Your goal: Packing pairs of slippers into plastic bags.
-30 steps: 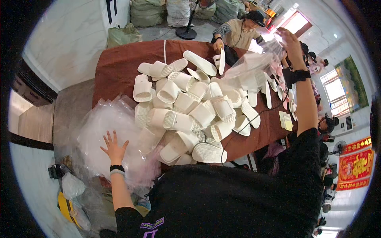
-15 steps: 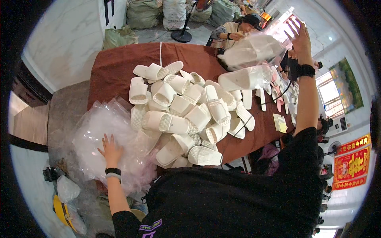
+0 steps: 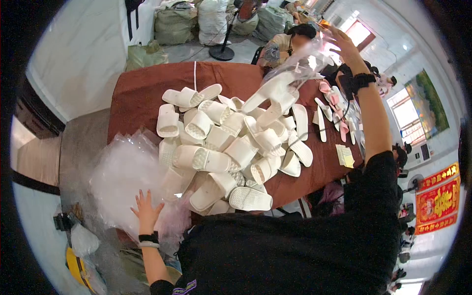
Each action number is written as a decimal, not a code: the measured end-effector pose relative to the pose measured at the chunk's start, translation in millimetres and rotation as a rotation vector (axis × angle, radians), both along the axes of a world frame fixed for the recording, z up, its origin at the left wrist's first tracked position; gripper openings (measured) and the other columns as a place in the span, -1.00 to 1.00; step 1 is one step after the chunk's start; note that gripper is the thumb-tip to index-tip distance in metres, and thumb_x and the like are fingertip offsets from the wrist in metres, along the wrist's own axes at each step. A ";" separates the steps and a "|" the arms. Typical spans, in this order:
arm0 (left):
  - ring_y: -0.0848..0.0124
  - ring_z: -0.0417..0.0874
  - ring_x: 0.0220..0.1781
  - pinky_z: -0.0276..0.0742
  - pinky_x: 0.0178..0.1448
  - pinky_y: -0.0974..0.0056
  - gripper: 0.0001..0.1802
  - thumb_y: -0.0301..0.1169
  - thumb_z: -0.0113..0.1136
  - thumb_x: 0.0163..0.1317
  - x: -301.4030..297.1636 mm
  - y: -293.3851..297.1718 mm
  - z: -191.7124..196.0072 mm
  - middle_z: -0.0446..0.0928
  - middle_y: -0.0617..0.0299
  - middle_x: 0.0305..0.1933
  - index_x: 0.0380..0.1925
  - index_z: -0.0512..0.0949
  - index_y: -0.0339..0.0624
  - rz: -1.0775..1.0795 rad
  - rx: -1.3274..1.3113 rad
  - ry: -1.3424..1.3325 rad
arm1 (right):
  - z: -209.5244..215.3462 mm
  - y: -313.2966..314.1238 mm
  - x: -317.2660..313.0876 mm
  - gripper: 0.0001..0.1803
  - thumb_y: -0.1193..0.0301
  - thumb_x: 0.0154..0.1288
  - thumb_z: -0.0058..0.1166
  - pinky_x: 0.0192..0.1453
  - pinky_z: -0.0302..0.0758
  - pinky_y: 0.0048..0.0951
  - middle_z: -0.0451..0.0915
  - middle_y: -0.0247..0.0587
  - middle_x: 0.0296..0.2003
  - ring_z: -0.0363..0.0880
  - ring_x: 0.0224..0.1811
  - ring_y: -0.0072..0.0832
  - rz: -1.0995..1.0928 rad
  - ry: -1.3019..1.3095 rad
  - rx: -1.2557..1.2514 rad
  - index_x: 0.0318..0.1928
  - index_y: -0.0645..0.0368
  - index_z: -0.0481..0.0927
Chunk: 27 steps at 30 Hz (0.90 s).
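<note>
My left hand (image 3: 146,212) rests with fingers spread on a heap of clear plastic bags (image 3: 120,172) at the table's left. At the upper right, my raised right hand (image 3: 346,46) grips the end of a clear plastic bag (image 3: 307,61). The bag hangs tilted down toward the middle of the table. White slippers (image 3: 270,91) sit at its lower end, above the far right side of a pile of white slippers (image 3: 211,130). Whether these are still partly inside the bag is hard to tell. My right fingertips are slightly blurred.
A brown cloth covers the table (image 3: 142,88). Pink and white slippers (image 3: 334,103) and a yellow paper pad (image 3: 346,156) lie on its right side. Across the table sits a co-worker (image 3: 280,49). Behind stand a fan (image 3: 222,51) and stuffed sacks (image 3: 174,24).
My right hand has moved left, tipping the bag so its slippers slant down toward the pile. My left hand has slid slightly toward me and right over the plastic bags.
</note>
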State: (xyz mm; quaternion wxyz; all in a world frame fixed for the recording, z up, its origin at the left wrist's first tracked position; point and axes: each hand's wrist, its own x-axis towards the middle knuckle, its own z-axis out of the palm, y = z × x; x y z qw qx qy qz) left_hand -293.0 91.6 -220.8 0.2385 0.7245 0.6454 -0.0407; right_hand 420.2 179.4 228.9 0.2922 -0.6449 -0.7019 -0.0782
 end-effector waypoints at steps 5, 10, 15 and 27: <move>0.09 -0.13 0.48 -0.27 0.31 -0.42 -0.05 0.23 0.13 -0.03 4.6 -10.9 -2.0 -0.12 0.12 0.47 0.34 0.09 0.12 -0.005 0.039 0.109 | 24.6 -16.2 -110.1 -0.43 0.03 0.42 -0.32 0.26 0.29 -0.20 0.28 -0.16 0.24 0.23 0.29 -0.41 0.234 0.881 0.071 0.29 0.08 0.20; 0.14 -0.09 0.48 -0.20 0.32 -0.39 -0.07 0.22 0.12 -0.02 -2.1 -16.0 -29.8 -0.06 0.11 0.45 0.33 0.11 0.09 -0.075 0.139 0.126 | -26.0 -30.4 -223.2 -0.58 0.12 0.41 -0.21 0.26 0.25 -0.28 0.40 -0.09 0.15 0.33 0.22 -0.34 0.470 0.290 -0.178 0.03 0.14 0.50; 0.11 -0.11 0.48 -0.23 0.35 -0.32 0.05 0.18 0.22 -0.07 -7.0 -25.7 -15.8 -0.10 0.08 0.46 0.36 0.02 -0.01 0.030 0.305 -0.023 | -112.2 -56.7 -411.4 -0.65 0.29 0.34 -0.08 0.32 0.20 -0.22 0.39 -0.08 0.17 0.23 0.29 -0.20 1.060 0.272 -0.499 0.09 0.05 0.51; 0.10 0.10 0.38 0.05 0.40 -0.03 -0.05 -0.03 0.22 0.06 8.5 -56.5 81.3 0.06 -0.06 0.36 0.34 -0.03 -0.16 0.317 0.190 -1.634 | -262.6 -116.9 -609.6 -0.44 0.26 0.14 0.11 0.28 0.11 0.12 0.14 -0.09 0.31 0.09 0.34 -0.09 1.080 0.282 -0.216 0.20 -0.17 0.37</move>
